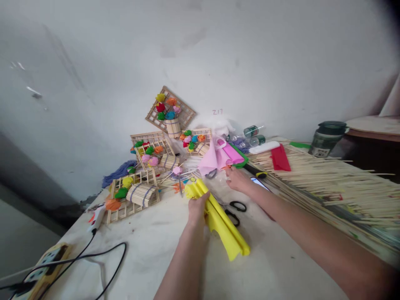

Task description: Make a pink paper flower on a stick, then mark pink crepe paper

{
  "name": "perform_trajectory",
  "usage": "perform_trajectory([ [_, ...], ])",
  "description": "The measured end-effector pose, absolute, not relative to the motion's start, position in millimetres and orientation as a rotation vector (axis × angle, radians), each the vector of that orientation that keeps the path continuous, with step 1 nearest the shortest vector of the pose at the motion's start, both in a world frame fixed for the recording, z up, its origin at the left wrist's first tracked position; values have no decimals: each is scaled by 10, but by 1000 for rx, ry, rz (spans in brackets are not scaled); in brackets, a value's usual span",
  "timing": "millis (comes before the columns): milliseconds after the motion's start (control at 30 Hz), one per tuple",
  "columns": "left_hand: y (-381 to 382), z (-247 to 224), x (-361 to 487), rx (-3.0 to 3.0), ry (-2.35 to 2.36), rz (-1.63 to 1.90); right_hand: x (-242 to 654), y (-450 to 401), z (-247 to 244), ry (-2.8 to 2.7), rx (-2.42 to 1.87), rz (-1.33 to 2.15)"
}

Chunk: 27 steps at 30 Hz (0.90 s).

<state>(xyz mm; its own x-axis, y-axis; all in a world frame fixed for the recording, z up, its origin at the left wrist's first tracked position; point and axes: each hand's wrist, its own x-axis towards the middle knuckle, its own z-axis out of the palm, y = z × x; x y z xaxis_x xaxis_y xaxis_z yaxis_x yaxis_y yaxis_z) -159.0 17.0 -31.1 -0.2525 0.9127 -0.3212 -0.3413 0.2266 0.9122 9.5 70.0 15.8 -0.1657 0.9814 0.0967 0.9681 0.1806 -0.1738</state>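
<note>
My left hand (197, 207) is wrapped round a loose roll of yellow crepe paper (223, 221), which slants across the table toward me. Farther forward, my right hand (236, 178) has its fingers curled at a small orange paper piece (226, 167); whether they grip it is unclear. Just beyond the fingertips are sheets of pink paper (208, 160) and a brighter pink roll (233, 155). Black-handled scissors (238, 206) lie beside the yellow paper, their blades partly hidden under it. A phone (259, 183) rests under my right forearm.
Stick lattices with paper flowers (133, 196) stand at the left, one leaning on the wall (170, 110). Thin wooden sticks (318, 179) cover the right side, near a red packet (280, 157) and a dark jar (327, 138). A power strip (46, 266) and cables occupy the front left.
</note>
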Motion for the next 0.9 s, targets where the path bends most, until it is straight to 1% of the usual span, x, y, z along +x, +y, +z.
perform_trajectory([
  [167, 159, -287, -1583, 584, 1294, 1330, 143, 678, 350, -2273, -1702, -148],
  [267, 156, -271, -1580, 562, 1315, 1319, -68, 758, 538, -2226, -1681, -216],
  [400, 155, -258, -1574, 581, 1279, 1334, -590, 1117, 788, -2245, -1744, -149],
  [500, 167, -277, -1576, 582, 1257, 1318, -890, 1346, 883, -2260, -1820, -69],
  [567, 181, -305, -1579, 574, 1280, 1310, -961, 1331, 850, -2278, -1800, -58],
  [667, 198, -333, -1582, 568, 1309, 1324, -858, 1021, 669, -2344, -1702, -42],
  [800, 191, -296, -1595, 540, 1272, 1347, -445, 395, 361, -2363, -1633, 29],
  [900, 179, -245, -1620, 503, 1247, 1351, -122, 55, 195, -2248, -1724, 144],
])
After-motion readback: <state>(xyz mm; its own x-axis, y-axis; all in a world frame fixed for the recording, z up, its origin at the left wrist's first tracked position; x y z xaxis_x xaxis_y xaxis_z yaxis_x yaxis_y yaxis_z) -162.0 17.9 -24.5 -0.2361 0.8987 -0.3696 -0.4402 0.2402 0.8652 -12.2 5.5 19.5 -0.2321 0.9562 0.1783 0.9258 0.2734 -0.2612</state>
